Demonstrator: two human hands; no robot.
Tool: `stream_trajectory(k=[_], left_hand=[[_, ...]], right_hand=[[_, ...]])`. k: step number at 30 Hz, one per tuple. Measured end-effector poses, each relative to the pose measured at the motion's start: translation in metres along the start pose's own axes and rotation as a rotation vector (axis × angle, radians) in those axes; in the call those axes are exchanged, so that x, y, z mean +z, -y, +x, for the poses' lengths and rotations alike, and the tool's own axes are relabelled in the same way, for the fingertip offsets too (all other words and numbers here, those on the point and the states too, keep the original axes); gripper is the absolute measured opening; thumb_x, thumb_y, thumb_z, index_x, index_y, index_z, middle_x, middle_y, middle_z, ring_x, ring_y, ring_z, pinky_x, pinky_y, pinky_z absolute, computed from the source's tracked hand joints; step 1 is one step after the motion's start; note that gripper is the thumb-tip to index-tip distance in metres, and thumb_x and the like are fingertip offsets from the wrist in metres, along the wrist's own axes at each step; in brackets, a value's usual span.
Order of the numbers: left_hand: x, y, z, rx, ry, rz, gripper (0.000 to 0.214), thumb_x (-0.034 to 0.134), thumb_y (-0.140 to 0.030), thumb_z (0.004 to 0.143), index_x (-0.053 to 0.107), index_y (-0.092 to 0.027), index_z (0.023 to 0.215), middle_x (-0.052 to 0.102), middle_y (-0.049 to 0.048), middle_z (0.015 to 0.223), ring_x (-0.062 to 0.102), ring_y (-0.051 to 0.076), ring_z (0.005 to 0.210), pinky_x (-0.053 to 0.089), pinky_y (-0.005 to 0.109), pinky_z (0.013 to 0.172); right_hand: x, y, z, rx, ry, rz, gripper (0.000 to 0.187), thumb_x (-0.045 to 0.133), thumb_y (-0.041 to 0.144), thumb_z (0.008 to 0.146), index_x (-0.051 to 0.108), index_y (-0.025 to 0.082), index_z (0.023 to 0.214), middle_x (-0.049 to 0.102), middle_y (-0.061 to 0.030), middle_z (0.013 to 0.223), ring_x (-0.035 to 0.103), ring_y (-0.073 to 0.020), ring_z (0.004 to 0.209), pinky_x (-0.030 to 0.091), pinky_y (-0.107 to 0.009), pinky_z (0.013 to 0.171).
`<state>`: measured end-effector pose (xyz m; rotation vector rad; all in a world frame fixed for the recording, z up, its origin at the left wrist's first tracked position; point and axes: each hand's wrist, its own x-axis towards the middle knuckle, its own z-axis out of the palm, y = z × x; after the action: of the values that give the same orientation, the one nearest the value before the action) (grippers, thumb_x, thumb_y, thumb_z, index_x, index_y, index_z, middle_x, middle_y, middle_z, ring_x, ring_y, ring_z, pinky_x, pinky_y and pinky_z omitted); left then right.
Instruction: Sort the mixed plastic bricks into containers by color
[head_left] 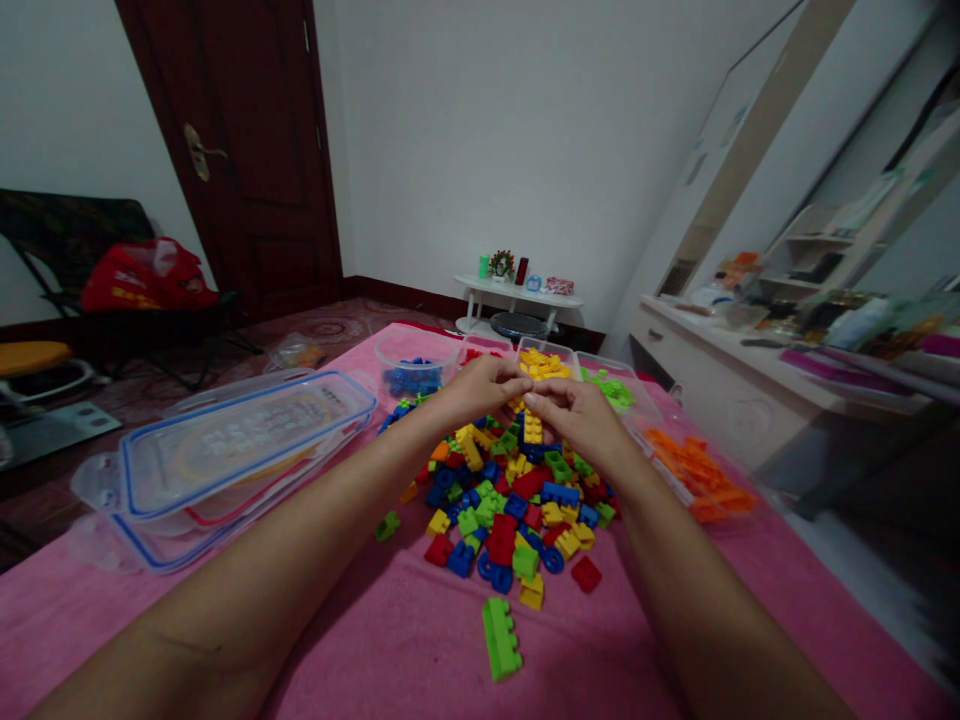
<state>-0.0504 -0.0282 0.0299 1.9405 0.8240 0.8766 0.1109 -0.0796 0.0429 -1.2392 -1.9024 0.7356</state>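
My left hand (486, 388) and my right hand (576, 410) meet above a mixed heap of plastic building bricks (501, 540). Between them is a long yellow building brick (533, 428) with studs, its lower end showing below my right thumb. Both hands have their fingers curled closed around the yellow piece; the left fingertips are partly hidden. Directly behind the hands stands a clear box of yellow bricks (544, 362). A green brick (501, 640) lies alone at the front of the pink cloth.
A round tub of blue bricks (412, 378) stands left of a box with red bricks (480, 354). To the right are green bricks (611, 390) and orange bricks (697, 470) in clear boxes. Stacked clear lids (247, 440) lie on the pink cloth (375, 640) at left.
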Motion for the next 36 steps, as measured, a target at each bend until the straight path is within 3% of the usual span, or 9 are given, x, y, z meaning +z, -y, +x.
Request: stream_trajectory(k=[26,36], left_hand=[[0.002,-0.010,-0.005,-0.039,-0.006,-0.002,0.029,0.054,-0.037,0.081,0.064,-0.010,0.086,0.064,0.0040,0.072,0.060,0.009,0.051,0.051,0.018,0.047],[0.002,-0.006,-0.003,-0.062,0.003,0.029,0.029,0.053,-0.037,0.082,0.063,-0.010,0.086,0.064,0.0039,0.071,0.061,0.011,0.052,0.052,0.022,0.049]], right_hand=[[0.002,-0.007,0.002,-0.007,-0.019,-0.070,0.027,0.054,0.039,0.079,0.065,0.016,0.087,0.057,0.0017,0.054,0.052,-0.0110,0.043,0.038,-0.021,0.042],[0.004,-0.009,0.002,-0.035,-0.030,-0.128,0.027,0.053,0.039,0.080,0.066,0.016,0.087,0.065,-0.0015,0.063,0.054,-0.0114,0.044,0.039,-0.023,0.044]])
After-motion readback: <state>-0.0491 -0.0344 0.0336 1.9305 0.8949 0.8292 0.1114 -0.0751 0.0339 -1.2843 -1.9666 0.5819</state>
